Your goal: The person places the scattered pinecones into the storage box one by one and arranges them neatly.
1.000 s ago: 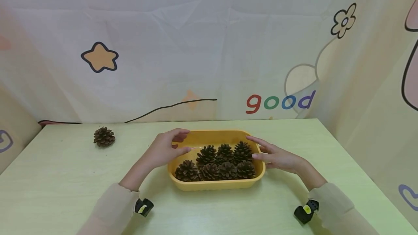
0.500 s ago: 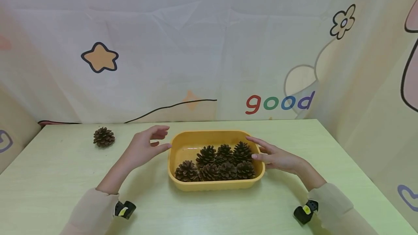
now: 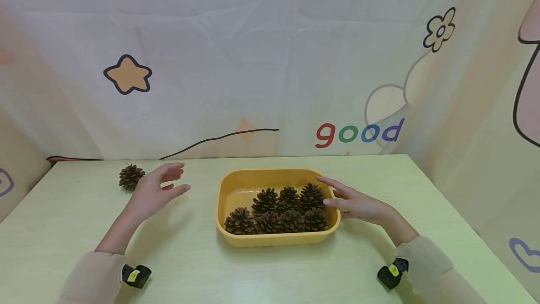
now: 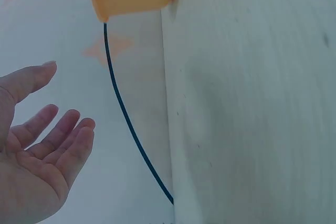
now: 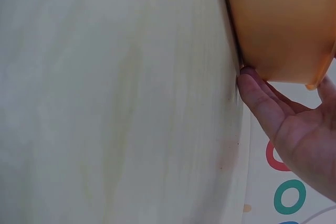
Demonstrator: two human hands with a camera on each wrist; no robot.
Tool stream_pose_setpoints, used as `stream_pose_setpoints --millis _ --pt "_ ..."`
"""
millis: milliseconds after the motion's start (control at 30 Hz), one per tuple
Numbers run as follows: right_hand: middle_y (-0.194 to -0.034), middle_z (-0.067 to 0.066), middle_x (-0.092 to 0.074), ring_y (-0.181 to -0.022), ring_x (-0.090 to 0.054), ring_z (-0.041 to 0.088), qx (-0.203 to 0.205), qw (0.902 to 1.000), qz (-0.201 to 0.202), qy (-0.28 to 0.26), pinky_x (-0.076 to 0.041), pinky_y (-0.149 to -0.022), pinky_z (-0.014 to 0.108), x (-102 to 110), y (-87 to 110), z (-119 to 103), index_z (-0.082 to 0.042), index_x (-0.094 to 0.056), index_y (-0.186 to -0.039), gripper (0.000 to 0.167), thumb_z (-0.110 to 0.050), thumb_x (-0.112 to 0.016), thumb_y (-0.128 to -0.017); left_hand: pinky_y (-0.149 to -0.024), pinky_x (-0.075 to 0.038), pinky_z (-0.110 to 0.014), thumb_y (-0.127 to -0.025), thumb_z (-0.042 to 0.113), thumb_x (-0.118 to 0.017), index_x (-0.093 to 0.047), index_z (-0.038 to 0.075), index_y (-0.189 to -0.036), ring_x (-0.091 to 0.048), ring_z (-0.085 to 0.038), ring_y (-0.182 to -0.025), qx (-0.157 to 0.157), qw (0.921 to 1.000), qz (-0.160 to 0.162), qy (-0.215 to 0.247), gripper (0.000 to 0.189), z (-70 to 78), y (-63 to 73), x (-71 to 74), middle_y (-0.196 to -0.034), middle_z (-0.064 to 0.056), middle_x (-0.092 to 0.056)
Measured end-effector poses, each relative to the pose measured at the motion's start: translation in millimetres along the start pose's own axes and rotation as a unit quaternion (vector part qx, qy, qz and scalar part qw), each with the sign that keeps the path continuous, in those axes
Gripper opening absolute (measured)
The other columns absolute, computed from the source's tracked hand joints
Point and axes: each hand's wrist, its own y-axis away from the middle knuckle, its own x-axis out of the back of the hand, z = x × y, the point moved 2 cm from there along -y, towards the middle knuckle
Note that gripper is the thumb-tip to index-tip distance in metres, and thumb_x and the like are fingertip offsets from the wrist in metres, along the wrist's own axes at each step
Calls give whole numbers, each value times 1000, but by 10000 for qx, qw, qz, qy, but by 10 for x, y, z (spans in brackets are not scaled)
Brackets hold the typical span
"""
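Note:
My left hand (image 3: 153, 194) hovers over the table left of the yellow plastic bin (image 3: 278, 239), its fingers loosely bent and nothing in them. Just behind it, a lone pine cone (image 3: 131, 177) lies near the table's back edge, partly overlapped by the hand in the head view. The right hand (image 3: 358, 204) holds the bin's right end, thumb over the rim and other fingers against the outer wall. In the right wrist view those fingers (image 5: 262, 100) touch the wall low down by the table. Several brown pine cones (image 3: 292, 221) fill the bin's front and right.
The bin's back left floor (image 3: 240, 196) is bare. A pale wooden table (image 3: 270, 276) carries everything, and a printed cloth (image 3: 211, 60) hangs behind its back edge. Each sleeve has a black wrist camera (image 3: 136, 276) strapped on.
My left hand has moved left, away from over the bin's left rim, toward the lone pine cone. The right hand and the bin have stayed in place.

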Motion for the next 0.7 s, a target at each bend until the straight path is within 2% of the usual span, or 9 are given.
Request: stream_pose_setpoints --millis 167,267,400,467,567,700 --pt "-151 18 0 -131 -19 48 -29 10000 28 24 -41 -93 53 0 -6 7 -26 -12 -147 67 -27 -52 -93 -91 -46 -41 -85 28 -65 -43 2 -133 -50 -36 -113 125 9994 303 -72 59 -141 30 139 -123 -22 -52" --pt "-151 19 -1 -130 -22 47 -15 10000 22 -5 -42 -93 52 0 -9 10 -25 -12 -147 68 -27 -52 -93 -90 -46 -29 -85 30 -64 -43 2 -133 -50 -33 -113 198 9979 592 -176 59 -217 53 234 -124 -21 -52" --pt "-150 19 -2 -129 -25 47 -14 10000 15 -34 -42 -92 51 2 -15 14 -25 -12 -147 67 -27 -52 -93 -81 -42 -7 -85 30 -64 -42 2 -134 -48 -32 -112 290 9949 941 -233 60 -290 88 341 -127 -19 -50" --pt "-150 19 -2 -129 -24 47 -31 10000 24 -22 -42 -92 52 3 -16 14 -25 -12 -147 67 -27 -52 -93 -80 -39 -2 -85 30 -64 -40 2 -135 -46 -33 -114 334 9936 1049 -232 62 -316 99 382 -129 -19 -48" --pt "-150 19 -1 -130 -21 48 -49 10000 37 0 -41 -93 53 2 -12 9 -25 -12 -147 68 -28 -52 -93 -81 -39 -2 -85 31 -64 -37 2 -137 -43 -35 -118 471 9921 1141 -213 65 -356 105 434 -132 -20 -45" --pt "-151 19 -1 -130 -23 47 -15 10000 12 -10 -42 -93 53 -1 -8 5 -25 -11 -147 67 -27 -52 -93 -88 -42 -10 -85 33 -64 -33 3 -140 -40 -37 -120 607 9905 1203 -259 69 -407 115 482 -136 -21 -41"
